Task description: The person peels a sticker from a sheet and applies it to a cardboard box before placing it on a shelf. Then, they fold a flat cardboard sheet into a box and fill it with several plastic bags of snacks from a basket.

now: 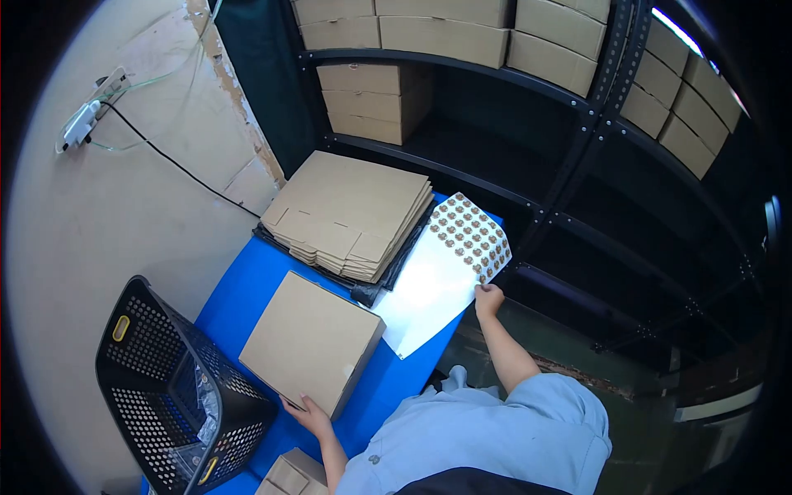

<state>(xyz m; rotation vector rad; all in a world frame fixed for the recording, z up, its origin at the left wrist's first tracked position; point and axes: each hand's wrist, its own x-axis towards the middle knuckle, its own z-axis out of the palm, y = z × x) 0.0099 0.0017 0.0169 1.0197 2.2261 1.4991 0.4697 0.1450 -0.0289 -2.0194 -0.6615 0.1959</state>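
Note:
A closed cardboard box (312, 338) lies on the blue table. At its near edge is my left hand (310, 416), thumb on the lid and fingers along the side, gripping it. Out to the right, my right hand (488, 299) is closed in a pinch at the edge of a white sticker sheet (429, 285), beside the lowest of its round brown stickers. Whether a loose sticker is between those fingertips is too small to tell. The upper part of the sheet carries several rows of stickers; its lower part is bare white.
Flattened cardboard boxes (346, 206) are stacked on black plastic at the table's back. A black perforated basket (148, 363) with plastic-wrapped items stands at left. Another small cardboard box (293, 477) sits near me. Black metal shelves (462, 169) with boxes rise behind; a cable (177, 165) runs down the wall.

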